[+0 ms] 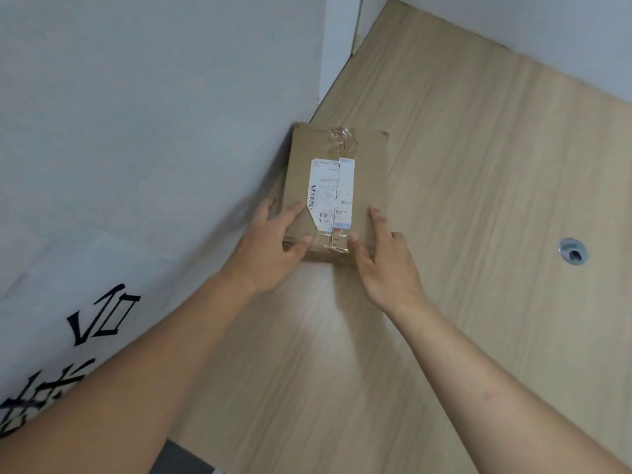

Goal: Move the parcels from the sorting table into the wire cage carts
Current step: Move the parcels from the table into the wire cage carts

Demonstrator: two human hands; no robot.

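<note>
- Flat brown cardboard parcel (337, 189) lying on the pale wood-grain sorting table (461, 200), tucked against the table's left edge where the grey wall (154, 114) meets it.
- Sits nearer the far left corner of the table than the near edge; long side running along the wall.
- White shipping label (331, 195) on the parcel's top face, barcodes showing, torn down the middle along the flap seam.
- Clear tape with red print (342, 135) crinkled over the seam at the far end, more of the same at the near end.
- Left hand (270, 248) on the parcel's near left corner: fingers curled over the top face, thumb lying across the near edge, gripping that side.
- Right hand (383, 258) on the near right corner: fingers laid fairly straight along the right side of the top face, thumb pressed near the tape at the near edge.
- Both bare forearms reaching in from the near edge of the table, meeting at the parcel.
- Parcel flat on the table surface as far as can be told; no gap visible beneath it.
- Round metal cable grommet (573, 251) set in the tabletop, well apart to the right of the parcel.
- White sheet with large black printed characters (78, 336) on the wall at the lower left, beside the left forearm.
- White post (337, 46) standing at the table's far left corner.
</note>
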